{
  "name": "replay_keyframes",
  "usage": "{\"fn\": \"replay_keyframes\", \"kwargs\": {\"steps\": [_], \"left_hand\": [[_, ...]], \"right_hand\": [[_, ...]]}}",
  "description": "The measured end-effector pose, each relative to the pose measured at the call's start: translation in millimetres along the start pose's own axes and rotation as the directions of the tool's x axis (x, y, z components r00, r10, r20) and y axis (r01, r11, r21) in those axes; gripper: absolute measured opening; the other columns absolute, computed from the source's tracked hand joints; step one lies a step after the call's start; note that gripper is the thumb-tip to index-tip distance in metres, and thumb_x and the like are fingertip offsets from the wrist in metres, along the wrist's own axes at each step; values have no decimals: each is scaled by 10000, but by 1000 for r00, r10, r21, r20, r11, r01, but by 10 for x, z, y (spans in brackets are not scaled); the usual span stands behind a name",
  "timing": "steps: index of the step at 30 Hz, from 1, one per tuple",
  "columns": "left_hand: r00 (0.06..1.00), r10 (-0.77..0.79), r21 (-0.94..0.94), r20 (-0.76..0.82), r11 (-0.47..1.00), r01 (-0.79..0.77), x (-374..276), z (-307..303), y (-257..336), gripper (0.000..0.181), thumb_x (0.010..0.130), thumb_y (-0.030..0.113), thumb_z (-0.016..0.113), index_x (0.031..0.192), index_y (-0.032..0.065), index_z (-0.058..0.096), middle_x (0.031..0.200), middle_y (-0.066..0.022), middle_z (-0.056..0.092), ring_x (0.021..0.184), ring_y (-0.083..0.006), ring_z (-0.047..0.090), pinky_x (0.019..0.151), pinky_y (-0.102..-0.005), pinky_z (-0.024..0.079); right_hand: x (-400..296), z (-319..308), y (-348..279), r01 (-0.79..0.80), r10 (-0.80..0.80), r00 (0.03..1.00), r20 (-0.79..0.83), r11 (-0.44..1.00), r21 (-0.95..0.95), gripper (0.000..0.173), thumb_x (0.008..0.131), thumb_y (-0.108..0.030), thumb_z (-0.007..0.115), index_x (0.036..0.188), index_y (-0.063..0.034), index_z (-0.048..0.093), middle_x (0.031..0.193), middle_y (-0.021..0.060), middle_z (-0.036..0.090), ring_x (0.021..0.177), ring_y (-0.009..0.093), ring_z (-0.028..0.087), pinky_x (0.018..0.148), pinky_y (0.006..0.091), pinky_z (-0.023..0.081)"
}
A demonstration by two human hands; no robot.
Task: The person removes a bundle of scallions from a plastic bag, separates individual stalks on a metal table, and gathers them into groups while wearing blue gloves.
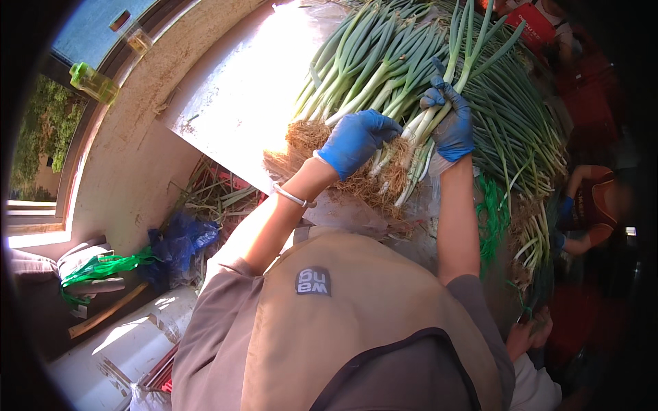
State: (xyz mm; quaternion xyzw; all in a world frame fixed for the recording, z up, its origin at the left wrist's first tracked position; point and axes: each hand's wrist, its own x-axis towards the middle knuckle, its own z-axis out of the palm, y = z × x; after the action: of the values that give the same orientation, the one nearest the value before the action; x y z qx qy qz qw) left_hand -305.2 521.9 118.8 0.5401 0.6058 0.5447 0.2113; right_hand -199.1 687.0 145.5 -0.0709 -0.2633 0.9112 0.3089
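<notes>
My right hand, in a blue glove, is closed around the pale stems of a few green onions, whose leaves point away from me and whose roots hang towards me. Beside it on the left, my left hand, gloved in blue too, is curled at the root end of the onions; whether it grips any is hidden. Under and behind both hands lies a broad pile of green onions with tangled brown roots. More onions are heaped to the right.
The pale tabletop reaches to the wall and window at left, where a green-lidded bottle stands. Green twine hangs near my right forearm. Leaf scraps and blue plastic lie at left. Other people work at right, one wearing blue gloves.
</notes>
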Motion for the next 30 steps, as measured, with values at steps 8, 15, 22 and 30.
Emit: {"fn": "replay_keyframes", "kwargs": {"steps": [8,15,22,30], "left_hand": [[938,-232,367,259,922,127,-528,-276,-238,134,760,64,561,814,109,675,742,-87,640,617,-153,614,582,-265,485],[989,-150,524,15,843,120,-721,-1094,249,425,847,329,478,1196,88,463,1060,-149,526,910,-256,545,785,-367,443],[645,-638,-906,421,-257,338,16,197,-234,526,874,491,392,1223,97,413,1233,-152,425,1102,-323,409,944,-504,314],[770,-589,-964,246,-228,134,394,323,-323,355,907,284,412,1104,-7,466,1038,-182,527,894,-285,540,811,-389,467]], "right_hand": [[-150,-575,-839,316,-320,937,-139,947,-50,327,850,-39,416,1170,26,445,672,36,418,607,127,434,584,265,413],[-145,-396,-544,429,-579,777,-246,774,-465,368,790,44,484,1152,-18,469,735,64,501,609,153,502,599,338,486],[53,241,66,473,-606,768,-209,756,-453,401,801,28,498,1194,-32,443,775,48,508,657,147,511,662,336,485],[61,218,480,293,-384,909,-160,864,-410,409,765,87,499,1158,-27,475,806,34,508,704,151,544,669,266,469]]}}
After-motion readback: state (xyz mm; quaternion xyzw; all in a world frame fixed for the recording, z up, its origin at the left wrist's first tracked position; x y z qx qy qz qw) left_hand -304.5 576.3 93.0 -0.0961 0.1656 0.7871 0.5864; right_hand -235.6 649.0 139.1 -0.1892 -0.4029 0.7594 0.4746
